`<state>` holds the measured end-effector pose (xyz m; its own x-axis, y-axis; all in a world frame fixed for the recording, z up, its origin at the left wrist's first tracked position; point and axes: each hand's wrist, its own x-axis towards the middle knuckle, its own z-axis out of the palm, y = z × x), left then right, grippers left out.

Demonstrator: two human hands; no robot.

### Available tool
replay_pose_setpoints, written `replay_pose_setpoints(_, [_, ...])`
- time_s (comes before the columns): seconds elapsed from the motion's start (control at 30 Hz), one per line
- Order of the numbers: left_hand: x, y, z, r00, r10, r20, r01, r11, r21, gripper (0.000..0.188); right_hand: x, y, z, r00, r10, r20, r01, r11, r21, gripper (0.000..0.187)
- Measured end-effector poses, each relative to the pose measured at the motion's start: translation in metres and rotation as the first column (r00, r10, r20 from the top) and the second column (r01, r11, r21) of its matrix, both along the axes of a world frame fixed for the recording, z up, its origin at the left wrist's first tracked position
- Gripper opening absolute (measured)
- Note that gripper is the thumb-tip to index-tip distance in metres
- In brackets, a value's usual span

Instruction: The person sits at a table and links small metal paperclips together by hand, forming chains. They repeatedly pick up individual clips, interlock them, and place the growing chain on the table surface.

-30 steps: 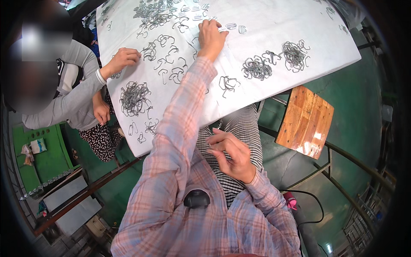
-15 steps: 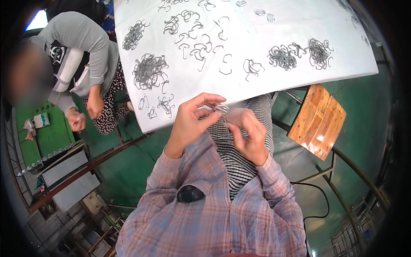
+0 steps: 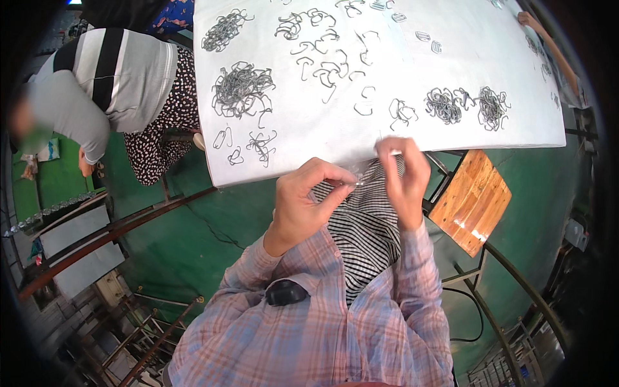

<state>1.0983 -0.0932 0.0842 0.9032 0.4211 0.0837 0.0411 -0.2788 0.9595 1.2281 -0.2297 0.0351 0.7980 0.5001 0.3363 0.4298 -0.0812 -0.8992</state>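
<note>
Over my lap, my left hand (image 3: 309, 197) pinches a small shiny metal piece (image 3: 358, 183) between thumb and forefinger; most of it is covered by the fingertips. My right hand (image 3: 407, 177) is apart from it, raised at the table's near edge. Its fingers bend toward the tabletop and are smeared by motion, so whether they grip anything does not show. The thing nearest to it on the white table (image 3: 309, 145) is a small cluster of bent metal wire hooks (image 3: 402, 113).
Heaps of wire hooks lie at left (image 3: 240, 89) and right (image 3: 445, 106). Flat slotted metal buckles (image 3: 423, 37) sit farther back. A co-worker (image 3: 129, 77) bends over at the left, another person's arm (image 3: 548, 42) reaches in far right. A wooden stool (image 3: 474, 203) stands right.
My hands have parted: the left keeps the metal piece, while the right has moved up and right toward the table edge. The co-worker has leaned away to the left. The view has shifted.
</note>
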Motion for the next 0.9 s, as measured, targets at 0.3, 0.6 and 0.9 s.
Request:
replay_pose_setpoints(0.3, [-0.004, -0.006, -0.006, 0.998, 0.024, 0.065, -0.021, 0.999, -0.049, 0.015, 0.112, 0.159, -0.065, 0.956, 0.049, 0.288, 0.127, 0.820, -0.558, 0.010])
replay_pose_setpoints(0.6, [-0.007, -0.007, -0.008, 0.996, 0.006, 0.087, 0.000, 0.998, -0.062, 0.015, 0.143, 0.119, -0.043, 0.984, 0.019, 0.174, 0.061, 0.896, -0.440, 0.006])
replay_pose_setpoints(0.9, [-0.007, -0.010, -0.006, 0.996, -0.033, 0.087, 0.039, 0.997, -0.068, 0.016, 0.128, 0.128, -0.043, 0.902, 0.391, 0.185, -0.133, 0.657, -0.742, 0.007])
